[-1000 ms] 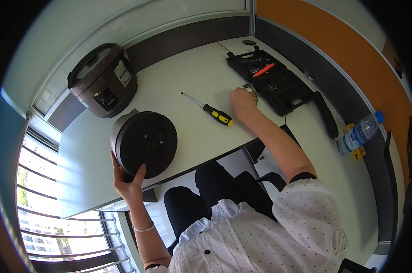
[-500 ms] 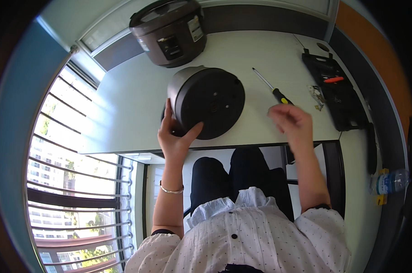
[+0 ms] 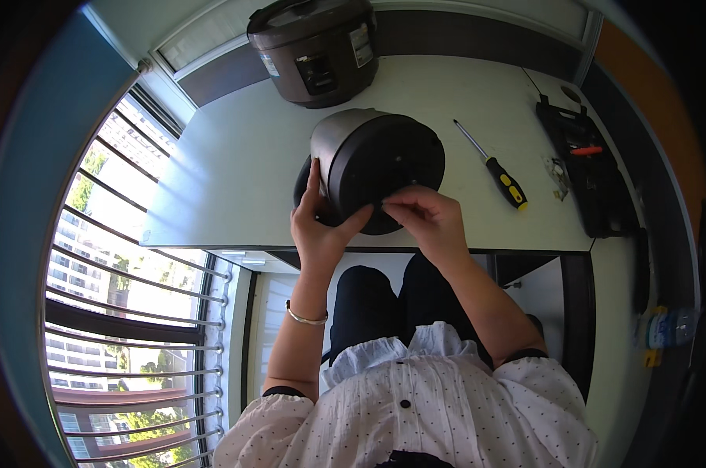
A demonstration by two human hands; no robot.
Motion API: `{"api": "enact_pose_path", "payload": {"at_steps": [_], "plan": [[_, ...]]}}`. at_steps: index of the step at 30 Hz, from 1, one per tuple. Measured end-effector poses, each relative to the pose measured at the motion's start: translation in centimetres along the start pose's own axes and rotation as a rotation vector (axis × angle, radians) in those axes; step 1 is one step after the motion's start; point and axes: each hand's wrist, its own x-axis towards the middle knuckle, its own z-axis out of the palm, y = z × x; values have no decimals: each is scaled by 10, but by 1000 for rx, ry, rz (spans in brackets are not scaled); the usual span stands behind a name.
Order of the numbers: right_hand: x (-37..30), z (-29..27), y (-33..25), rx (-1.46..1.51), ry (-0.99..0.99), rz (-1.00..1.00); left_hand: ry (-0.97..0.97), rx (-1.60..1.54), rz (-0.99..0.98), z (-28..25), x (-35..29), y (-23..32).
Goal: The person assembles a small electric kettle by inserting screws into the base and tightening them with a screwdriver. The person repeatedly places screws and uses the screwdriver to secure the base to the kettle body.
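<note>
Lying on its side at the near edge of the white tabletop (image 3: 236, 156), a rice cooker (image 3: 376, 168) turns its round black underside toward the person, its silver wall facing up and to the left. The left hand (image 3: 322, 226) clasps it from the left: the fingers run up along the silver wall and the thumb presses on the black base, so this grip is wrapped on the cooker's lower left rim. The right hand (image 3: 427, 222) rests against the lower edge of the base, its fingertips bunched into a narrow pinch right at the black surface; whether something small sits between them I cannot tell. The two hands nearly meet at the bottom of the cooker. A thin bracelet (image 3: 306, 316) circles the left wrist.

Just to the right of the cooker lies a screwdriver (image 3: 493, 168) with a yellow-and-black handle, its shaft pointing away toward the far side, clear of the cooker. Further right, near the tabletop's edge, a few small bits of hardware (image 3: 557, 175) lie beside an open black tool case (image 3: 590, 175) with a red-handled tool in it. At the far side stands a second rice cooker (image 3: 318, 47), upright, dark, lid shut, apart from the first. To the left a barred window (image 3: 127, 296) looks onto buildings. The person sits in a white dotted blouse (image 3: 415, 405).
</note>
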Motion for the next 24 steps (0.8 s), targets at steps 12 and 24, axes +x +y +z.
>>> {"api": "enact_pose_path", "payload": {"at_steps": [12, 24], "plan": [[4, 9, -6, -401, 36, -312, 8, -49, 21, 0, -2, -6], [6, 8, -4, -381, 131, -349, -6, -130, -9, 5, -2, 1]]}}
